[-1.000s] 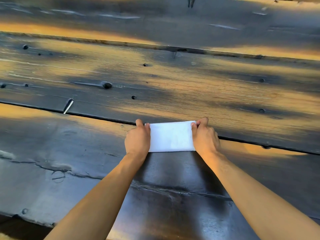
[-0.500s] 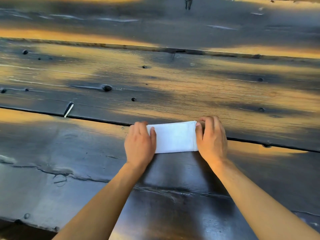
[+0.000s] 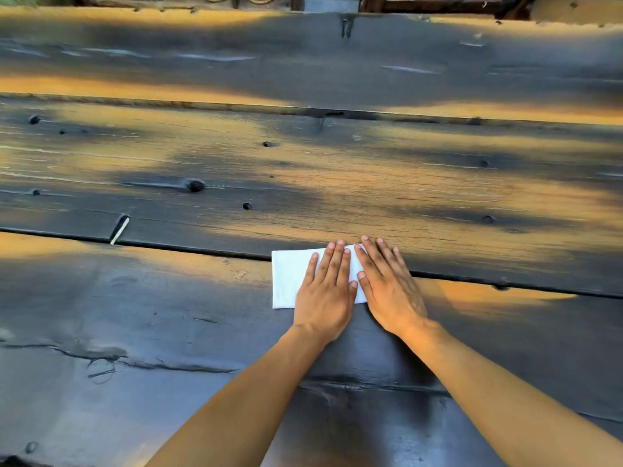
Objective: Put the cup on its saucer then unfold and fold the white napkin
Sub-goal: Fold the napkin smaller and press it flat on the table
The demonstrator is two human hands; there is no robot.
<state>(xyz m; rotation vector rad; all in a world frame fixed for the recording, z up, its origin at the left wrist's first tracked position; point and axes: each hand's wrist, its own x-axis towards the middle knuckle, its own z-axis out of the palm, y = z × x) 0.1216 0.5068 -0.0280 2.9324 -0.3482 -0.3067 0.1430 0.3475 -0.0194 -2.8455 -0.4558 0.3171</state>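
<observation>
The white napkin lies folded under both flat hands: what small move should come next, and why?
Probably slide both palms outward along the white napkin to press its creases. The left hand and right hand lie flat, fingers spread, side by side on its right part, while the left end is uncovered. The napkin sits across a gap in the wooden table, so firm pressing helps.
</observation>
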